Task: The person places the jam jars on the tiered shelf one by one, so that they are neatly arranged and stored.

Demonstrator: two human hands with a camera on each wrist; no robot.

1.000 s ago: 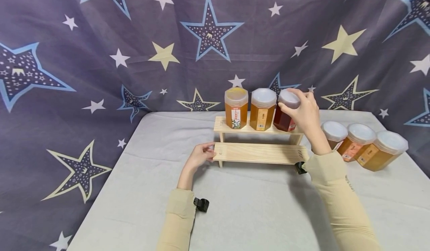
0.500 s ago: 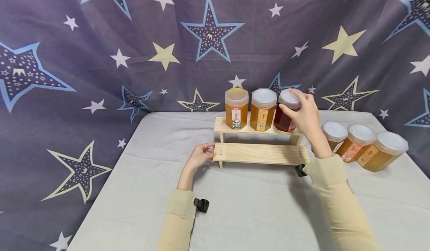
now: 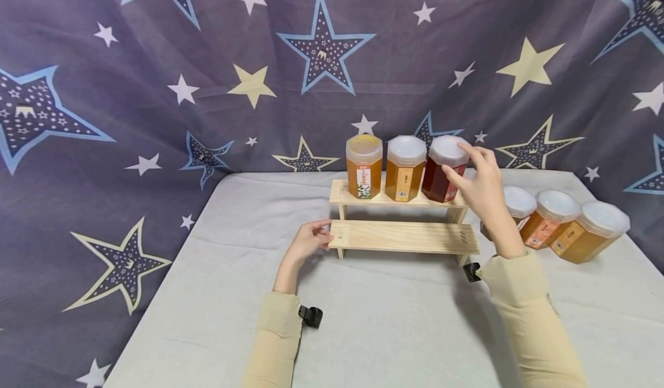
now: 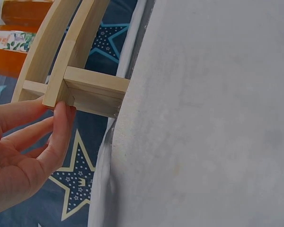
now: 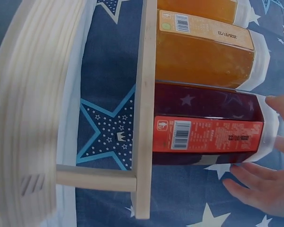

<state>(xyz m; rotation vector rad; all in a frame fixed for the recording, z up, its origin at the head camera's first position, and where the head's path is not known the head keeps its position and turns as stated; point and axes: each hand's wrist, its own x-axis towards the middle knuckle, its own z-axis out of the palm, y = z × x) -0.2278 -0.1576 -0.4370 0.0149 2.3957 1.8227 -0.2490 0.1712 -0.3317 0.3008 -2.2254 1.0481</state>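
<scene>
At the left end of the lower tier of a two-tier wooden rack (image 3: 402, 236), my left hand (image 3: 306, 242) pinches the board's corner between thumb and fingers. A dark red honey jar (image 3: 438, 183) with a pale lid stands upright at the right of the upper tier. My right hand (image 3: 483, 186) is just to its right, fingers spread and loose near the lid. In the right wrist view, the fingers (image 5: 248, 182) lie off the side of that jar. Two amber honey jars, one central (image 3: 403, 174) and one at left (image 3: 364, 174), share the upper tier.
Several more lidded jars stand on the table right of the rack, among them an orange-labelled jar (image 3: 544, 226) and a golden jar (image 3: 583, 241). My right forearm partly hides the nearest one. A star-patterned curtain (image 3: 207, 88) hangs behind the cloth-covered table (image 3: 363, 330).
My right hand has loosened from the dark red jar's lid and shifted right. The jar stays on the upper tier. My left hand keeps its hold on the rack.
</scene>
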